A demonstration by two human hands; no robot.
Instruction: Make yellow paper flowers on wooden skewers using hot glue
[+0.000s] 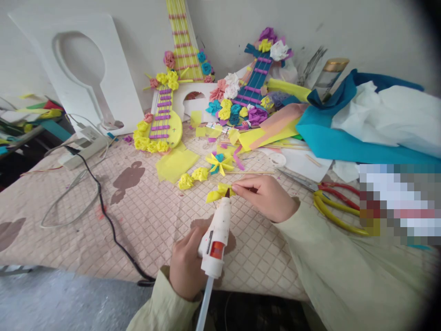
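My left hand (189,262) is closed round the handle of a white hot glue gun (219,225), with a clear glue stick (205,305) poking out of its back end. The dark nozzle points up at a strip of yellow crepe paper (215,196). My right hand (265,195) pinches the right end of that strip between thumb and fingertips. Just beyond it lie two crumpled yellow paper flowers (186,181) and a yellow and blue paper star (219,163). A flat yellow paper sheet (174,163) is behind the flowers.
Decorated paper instruments (165,115) lean at the wall beside a white cut-out board (117,59). Scissors (310,181) with red and yellow handles lie right. A power strip (84,147) and black cable (103,207) cross the left. Blue cloth-like sheets (330,124) pile up at back right.
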